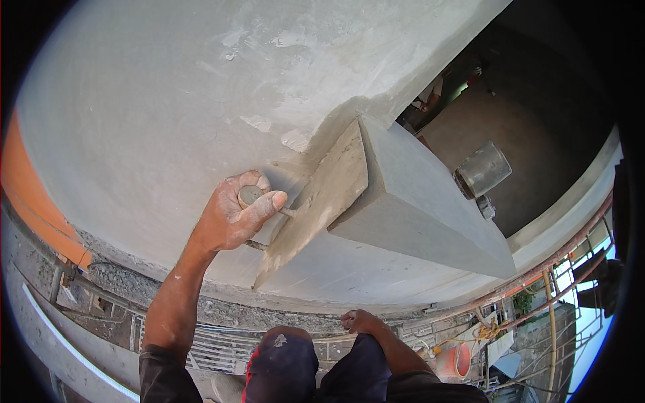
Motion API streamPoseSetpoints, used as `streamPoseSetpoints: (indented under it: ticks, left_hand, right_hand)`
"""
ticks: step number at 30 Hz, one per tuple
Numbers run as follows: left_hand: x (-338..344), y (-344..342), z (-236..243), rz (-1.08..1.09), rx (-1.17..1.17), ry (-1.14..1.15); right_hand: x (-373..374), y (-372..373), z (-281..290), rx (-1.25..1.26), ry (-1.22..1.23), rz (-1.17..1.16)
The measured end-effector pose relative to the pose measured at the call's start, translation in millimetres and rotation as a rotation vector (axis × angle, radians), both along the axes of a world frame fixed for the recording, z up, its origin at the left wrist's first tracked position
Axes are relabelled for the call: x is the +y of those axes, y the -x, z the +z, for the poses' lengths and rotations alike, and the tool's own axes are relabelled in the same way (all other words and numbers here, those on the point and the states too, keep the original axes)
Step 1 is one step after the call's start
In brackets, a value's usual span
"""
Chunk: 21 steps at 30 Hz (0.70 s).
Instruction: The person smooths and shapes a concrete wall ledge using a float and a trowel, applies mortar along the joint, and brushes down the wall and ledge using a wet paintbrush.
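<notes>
My left hand is closed round the rounded handle of a flat metal plastering trowel. The blade stands tilted, with its far end at the corner where a grey plastered ledge meets the wall. Darker, damp-looking plaster surrounds that corner, and pale patches mark the wall above. Down by my knees, my right hand rests with its fingers curled in, away from the trowel; I see nothing in it.
A clear container and a smaller clear vessel sit beyond the ledge at a dark opening. Scaffold poles rise at right. Below lie a white slatted rack and an orange bucket. An orange band edges the wall's left.
</notes>
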<state>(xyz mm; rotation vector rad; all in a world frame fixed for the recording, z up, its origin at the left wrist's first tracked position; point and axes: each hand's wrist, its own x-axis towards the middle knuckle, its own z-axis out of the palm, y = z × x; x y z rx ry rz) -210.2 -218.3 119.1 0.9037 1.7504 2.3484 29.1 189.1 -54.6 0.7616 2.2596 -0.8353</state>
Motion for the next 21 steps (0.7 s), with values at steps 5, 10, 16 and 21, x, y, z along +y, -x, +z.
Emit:
streamPoseSetpoints:
  ticks: [5,10,16,21]
  left_hand:
    - [-12,-12,9,0.029,0.123,-0.014]
    - [-22,-34,19,0.008,0.278,-0.044]
    - [-32,-22,-11,0.017,0.121,-0.165]
    - [-10,-1,-13,0.001,-0.055,-0.028]
  right_hand:
    - [-2,6,-6,0.001,0.015,0.046]
    - [17,-10,-13,0.116,0.085,0.14]
    - [-6,7,-9,-0.041,-0.003,0.047]
    - [-3,3,-2,-0.038,-0.036,0.068]
